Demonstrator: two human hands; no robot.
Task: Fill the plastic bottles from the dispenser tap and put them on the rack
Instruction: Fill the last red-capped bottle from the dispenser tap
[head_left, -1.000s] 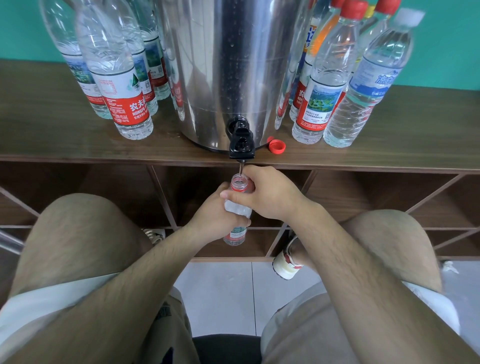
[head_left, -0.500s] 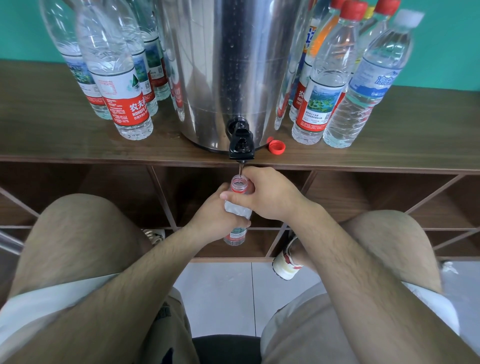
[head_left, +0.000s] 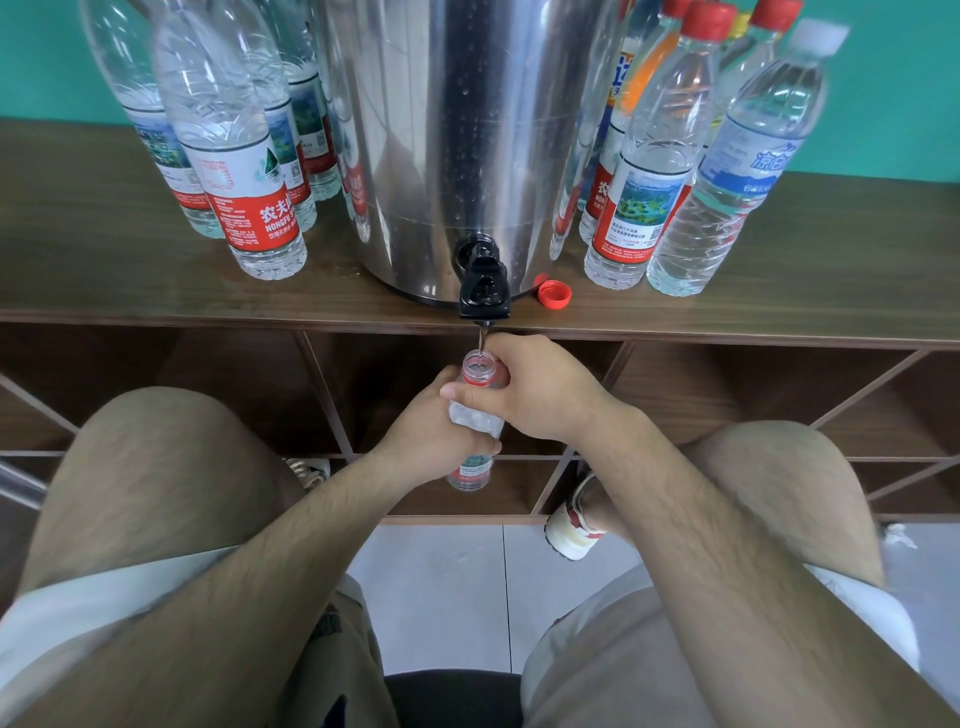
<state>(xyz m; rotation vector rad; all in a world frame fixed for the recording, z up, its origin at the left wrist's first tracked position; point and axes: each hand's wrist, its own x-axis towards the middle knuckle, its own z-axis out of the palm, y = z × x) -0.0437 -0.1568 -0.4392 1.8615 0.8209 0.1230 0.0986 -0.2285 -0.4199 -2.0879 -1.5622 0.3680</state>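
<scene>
On wooden shelf (head_left: 104, 270) | steel dispenser (head_left: 467, 130), bottles (head_left: 244, 197) | teal wall (head_left: 893, 93) | tiled floor (head_left: 441, 587)

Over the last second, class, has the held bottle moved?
No. The bottle stays put, its mouth directly below the black tap.

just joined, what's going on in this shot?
A seated person is filling an uncapped plastic bottle at the black tap of the steel dispenser. The left hand grips the bottle's body and the right hand grips it near the neck. A thin stream runs into its mouth. A loose red cap lies on the wooden rack top beside the dispenser.
</scene>
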